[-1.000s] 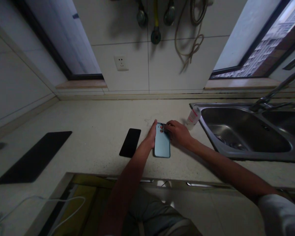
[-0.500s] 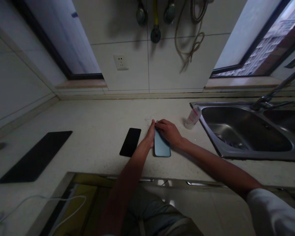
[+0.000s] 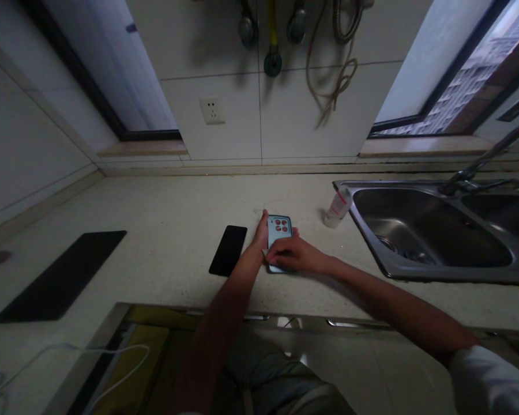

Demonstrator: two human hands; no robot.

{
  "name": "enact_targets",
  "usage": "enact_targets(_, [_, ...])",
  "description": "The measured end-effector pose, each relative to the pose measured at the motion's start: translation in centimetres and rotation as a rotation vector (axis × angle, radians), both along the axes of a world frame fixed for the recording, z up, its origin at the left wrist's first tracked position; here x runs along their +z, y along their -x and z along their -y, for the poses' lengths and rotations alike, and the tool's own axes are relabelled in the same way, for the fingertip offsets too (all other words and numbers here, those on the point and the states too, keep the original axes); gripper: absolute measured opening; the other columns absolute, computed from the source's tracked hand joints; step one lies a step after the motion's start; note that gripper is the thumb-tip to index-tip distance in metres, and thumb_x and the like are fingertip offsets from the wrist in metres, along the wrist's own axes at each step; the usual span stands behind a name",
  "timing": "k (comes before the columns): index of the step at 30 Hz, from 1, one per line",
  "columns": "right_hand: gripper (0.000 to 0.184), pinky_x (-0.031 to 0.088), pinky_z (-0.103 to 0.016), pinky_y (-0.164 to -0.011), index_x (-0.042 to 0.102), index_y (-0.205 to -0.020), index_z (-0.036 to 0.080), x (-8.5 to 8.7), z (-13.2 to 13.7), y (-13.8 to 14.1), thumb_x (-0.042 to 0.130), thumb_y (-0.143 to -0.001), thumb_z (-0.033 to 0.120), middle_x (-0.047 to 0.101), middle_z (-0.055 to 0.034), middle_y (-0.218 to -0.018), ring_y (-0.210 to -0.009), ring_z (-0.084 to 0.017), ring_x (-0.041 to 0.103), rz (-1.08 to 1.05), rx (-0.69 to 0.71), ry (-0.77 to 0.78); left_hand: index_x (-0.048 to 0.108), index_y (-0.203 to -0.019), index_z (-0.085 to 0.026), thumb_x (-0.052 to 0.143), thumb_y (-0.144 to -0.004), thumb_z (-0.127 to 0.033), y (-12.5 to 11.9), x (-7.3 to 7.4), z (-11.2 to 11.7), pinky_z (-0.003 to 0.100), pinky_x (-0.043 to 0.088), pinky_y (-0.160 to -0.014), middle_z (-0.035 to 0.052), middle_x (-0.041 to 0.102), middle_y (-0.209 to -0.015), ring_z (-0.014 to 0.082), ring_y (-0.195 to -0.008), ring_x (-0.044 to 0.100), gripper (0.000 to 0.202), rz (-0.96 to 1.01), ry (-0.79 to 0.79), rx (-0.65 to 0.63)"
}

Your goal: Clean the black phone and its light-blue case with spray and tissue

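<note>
A light-blue phone [image 3: 280, 231] lies back up at the middle of the counter, its camera block with several reddish-ringed lenses at the far end. My left hand [image 3: 260, 235] grips it from the left, thumb along that edge; fingertips show past the right edge. Over the lower half of the phone's back is my right hand [image 3: 296, 253], fingers pinched together. A small pale bit shows at its fingertips, too small to name. Left of my left hand lies a black flat phone-shaped slab [image 3: 228, 250], apart from both hands.
A clear bottle with a pink-marked label [image 3: 338, 207] stands by the steel sink [image 3: 389, 271] on the right. A black mat [image 3: 60, 276] lies on the left of the counter [image 3: 168, 213]. A white cable [image 3: 125, 348] hangs over the front edge at lower left.
My right hand has moved from the phone's far end down toward its near end, uncovering the camera lenses. My left hand stays at the phone's left side.
</note>
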State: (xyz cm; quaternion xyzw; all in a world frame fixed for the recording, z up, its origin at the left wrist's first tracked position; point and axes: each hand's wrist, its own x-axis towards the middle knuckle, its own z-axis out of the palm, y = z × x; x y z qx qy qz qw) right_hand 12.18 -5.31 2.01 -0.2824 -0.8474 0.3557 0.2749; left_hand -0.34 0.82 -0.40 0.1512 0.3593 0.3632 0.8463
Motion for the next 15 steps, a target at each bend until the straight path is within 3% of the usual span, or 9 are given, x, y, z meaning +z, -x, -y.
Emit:
enact_targets(4, [0.015, 0.048, -0.027, -0.077, 0.069, -0.093, 0.015, 1.1, 1.2, -0.1, 0.054, -0.095, 0.02, 0.07, -0.0053, -0.089, -0.08, -0.014, 0.063, 0.133, 0.172, 0.005, 0.064, -0.105, -0.01, 0.03, -0.09, -0.074, 0.2, 0.2, 0.3, 0.041, 0.057, -0.064, 0.0182, 0.072, -0.08, 0.0284, -0.069, 0.071, 0.074, 0.021, -0.029, -0.045])
enact_targets(8, [0.011, 0.045, -0.025, -0.07, 0.066, -0.098, 0.016, 1.9, 1.4, -0.7, 0.059, -0.09, 0.015, 0.068, -0.0037, -0.087, -0.074, -0.013, 0.058, 0.313, 0.106, -0.043, 0.063, -0.108, -0.009, 0.027, -0.09, -0.074, 0.3, 0.4, 0.4, 0.041, 0.056, -0.063, 0.0182, 0.072, -0.079, 0.028, -0.066, 0.069, 0.076, 0.019, -0.018, -0.04])
enact_targets(12, [0.021, 0.045, -0.027, -0.074, 0.067, -0.107, 0.015, 2.5, 1.2, -1.5, 0.063, -0.086, 0.011, 0.071, -0.0073, -0.097, -0.081, -0.016, 0.062, 0.454, 0.084, -0.082, 0.064, -0.109, -0.01, 0.03, -0.09, -0.073, 0.4, 0.5, 0.2, 0.041, 0.056, -0.065, 0.0172, 0.072, -0.079, 0.0286, -0.07, 0.07, 0.074, 0.03, 0.024, -0.036])
enact_targets(15, [0.018, 0.046, -0.029, -0.079, 0.07, -0.098, 0.017, 3.0, 0.7, -2.1, 0.062, -0.086, 0.007, 0.073, -0.0059, -0.094, -0.084, -0.018, 0.064, 0.508, 0.119, -0.151, 0.065, -0.107, -0.01, 0.031, -0.091, -0.071, 0.4, 0.4, 0.0, 0.042, 0.056, -0.068, 0.0173, 0.072, -0.081, 0.0298, -0.075, 0.071, 0.071, 0.053, 0.048, -0.028])
